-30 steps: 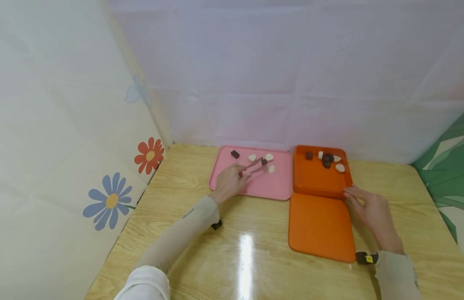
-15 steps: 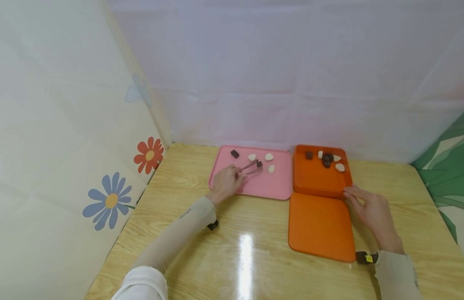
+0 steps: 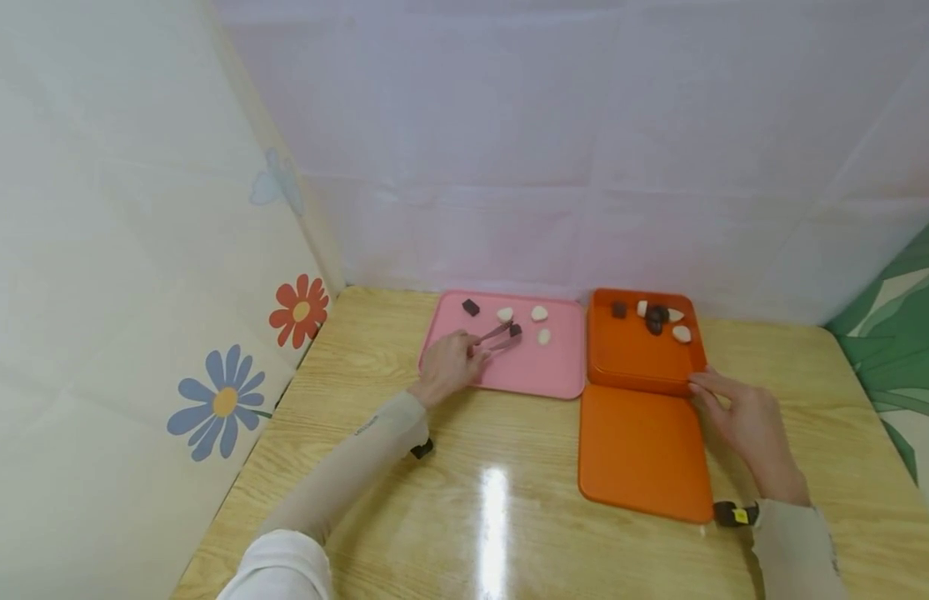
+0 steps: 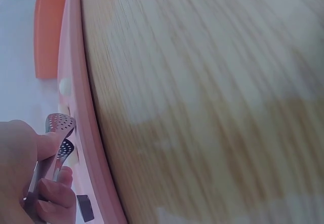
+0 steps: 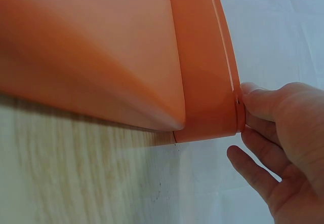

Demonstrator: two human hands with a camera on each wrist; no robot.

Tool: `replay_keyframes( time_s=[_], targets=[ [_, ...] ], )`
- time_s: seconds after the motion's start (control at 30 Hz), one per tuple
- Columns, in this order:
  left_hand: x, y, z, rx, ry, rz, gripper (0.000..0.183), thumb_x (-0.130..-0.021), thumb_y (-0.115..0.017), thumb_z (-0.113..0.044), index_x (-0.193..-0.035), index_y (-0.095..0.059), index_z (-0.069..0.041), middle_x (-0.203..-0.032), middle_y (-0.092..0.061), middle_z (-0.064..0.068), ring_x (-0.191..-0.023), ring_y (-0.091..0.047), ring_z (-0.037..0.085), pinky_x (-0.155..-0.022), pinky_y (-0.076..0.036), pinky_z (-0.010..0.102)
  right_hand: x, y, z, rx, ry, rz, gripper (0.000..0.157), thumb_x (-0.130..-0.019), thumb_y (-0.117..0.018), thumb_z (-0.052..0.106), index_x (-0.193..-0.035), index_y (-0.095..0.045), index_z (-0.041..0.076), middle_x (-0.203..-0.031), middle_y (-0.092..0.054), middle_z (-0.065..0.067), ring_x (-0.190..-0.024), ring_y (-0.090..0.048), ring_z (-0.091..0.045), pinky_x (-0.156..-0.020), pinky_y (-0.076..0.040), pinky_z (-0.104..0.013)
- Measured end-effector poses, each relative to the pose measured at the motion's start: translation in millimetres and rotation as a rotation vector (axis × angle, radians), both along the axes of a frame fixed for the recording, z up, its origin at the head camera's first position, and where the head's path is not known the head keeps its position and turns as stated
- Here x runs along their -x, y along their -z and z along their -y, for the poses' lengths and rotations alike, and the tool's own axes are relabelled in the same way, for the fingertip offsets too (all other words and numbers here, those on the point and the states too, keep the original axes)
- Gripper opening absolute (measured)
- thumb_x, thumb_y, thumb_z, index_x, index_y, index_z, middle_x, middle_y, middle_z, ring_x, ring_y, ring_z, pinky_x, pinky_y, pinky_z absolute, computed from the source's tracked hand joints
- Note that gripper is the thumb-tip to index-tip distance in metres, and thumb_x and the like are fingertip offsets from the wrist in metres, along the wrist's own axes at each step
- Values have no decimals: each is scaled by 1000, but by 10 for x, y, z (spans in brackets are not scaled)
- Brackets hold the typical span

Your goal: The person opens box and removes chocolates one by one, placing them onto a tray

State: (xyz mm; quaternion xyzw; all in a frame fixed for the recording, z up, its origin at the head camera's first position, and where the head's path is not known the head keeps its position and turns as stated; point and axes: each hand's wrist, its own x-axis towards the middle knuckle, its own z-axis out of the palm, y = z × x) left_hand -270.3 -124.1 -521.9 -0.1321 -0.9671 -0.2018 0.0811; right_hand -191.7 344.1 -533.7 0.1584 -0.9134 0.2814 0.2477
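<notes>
My left hand (image 3: 447,367) holds small tongs with perforated spoon-shaped ends (image 4: 60,124) over the pink tray (image 3: 539,382). The tong arms are spread a little, and a small dark piece (image 3: 515,330) shows at their tips in the head view. Several white pieces, such as the oval white piece (image 3: 543,337), lie on the tray beside the tips. Farther back there is a dark block (image 3: 471,307). At the orange box (image 3: 636,367), my right hand (image 3: 749,429) pinches the near right corner between thumb and fingers (image 5: 263,153).
Dark and white pieces (image 3: 655,320) sit toward the back of the orange box. A flat orange lid (image 3: 644,454) lies on the wooden table (image 3: 404,517) just in front of it. A pale sheet (image 3: 464,150) hangs right behind tray and box.
My left hand and the tongs have drawn back slightly to the left, away from the white pieces, and the dark piece at the tips has shifted with them. My right hand stays put.
</notes>
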Motion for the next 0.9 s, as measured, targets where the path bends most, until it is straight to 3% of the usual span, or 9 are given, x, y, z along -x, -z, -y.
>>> replay_keyframes(
  time_s=[0.2, 0.33, 0.4, 0.47, 0.53, 0.6, 0.67, 0.77, 0.9],
  targets=[
    [-1, -35, 14, 24, 2, 7, 27, -103, -72, -24, -120, -79, -5, -94, -73, 7, -66, -59, 14, -55, -49, 25, 6, -14, -1, 10, 3, -6, 26, -88, -86, 2, -113, -83, 5, -113, -79, -22, -110, -73, -40, -96, -35, -2],
    [0, -52, 21, 38, 0, 26, 28, -103, -71, -26, -121, -79, -5, -95, -73, 7, -66, -58, 13, -55, -49, 24, 15, -9, -8, 10, 4, -10, 25, -89, -86, 3, -113, -83, 5, -114, -79, -21, -111, -72, -37, -97, -31, 0],
    [2, -59, 23, 44, -3, 35, 28, -104, -71, -26, -121, -79, -5, -95, -73, 7, -66, -58, 13, -55, -48, 24, 21, -6, -9, 8, 4, -15, 25, -89, -86, 3, -113, -83, 6, -115, -79, -20, -114, -71, -25, -97, -44, -10],
    [2, -69, 25, 48, -8, 46, 28, -103, -71, -26, -120, -79, -5, -94, -72, 6, -66, -58, 13, -55, -48, 24, 23, -2, -11, 12, -1, -18, 25, -89, -86, 3, -113, -83, 6, -114, -79, -20, -118, -67, -11, -97, -44, -10],
    [2, -83, 25, 49, -15, 60, 28, -103, -71, -27, -118, -80, -5, -93, -72, 6, -66, -57, 13, -55, -48, 24, 21, -3, -9, 16, -2, -8, 25, -89, -85, 3, -114, -83, 6, -115, -79, -19, -119, -66, -12, -97, -42, -7],
    [2, -97, 25, 46, -19, 73, 28, -103, -72, -28, -117, -80, -5, -92, -72, 6, -65, -57, 13, -53, -47, 24, 12, -7, -4, 18, -6, -2, 25, -90, -85, 3, -114, -83, 5, -114, -79, -20, -119, -69, -16, -97, -47, -14],
    [1, -114, 25, 47, -22, 83, 28, -102, -73, -29, -116, -80, -5, -91, -72, 6, -64, -56, 13, -52, -45, 24, 6, -12, 1, 13, -2, 4, 25, -90, -85, 4, -114, -83, 5, -114, -79, -20, -113, -72, -36, -95, -52, -24],
    [6, -139, 26, 47, -20, 90, 28, -102, -74, -29, -114, -81, -5, -90, -73, 7, -63, -55, 12, -50, -43, 23, 1, -15, 9, -1, -2, -12, 26, -88, -86, 3, -114, -83, 5, -114, -79, -20, -113, -72, -33, -87, -51, -49],
    [17, -149, 33, 60, -27, 113, 28, -103, -73, -31, -115, -81, -8, -88, -73, 6, -61, -52, 11, -48, -38, 21, 3, -11, 14, -7, -1, -24, 27, -87, -87, 2, -113, -83, 4, -114, -79, -20, -113, -70, -28, -85, -52, -52]
  ],
)
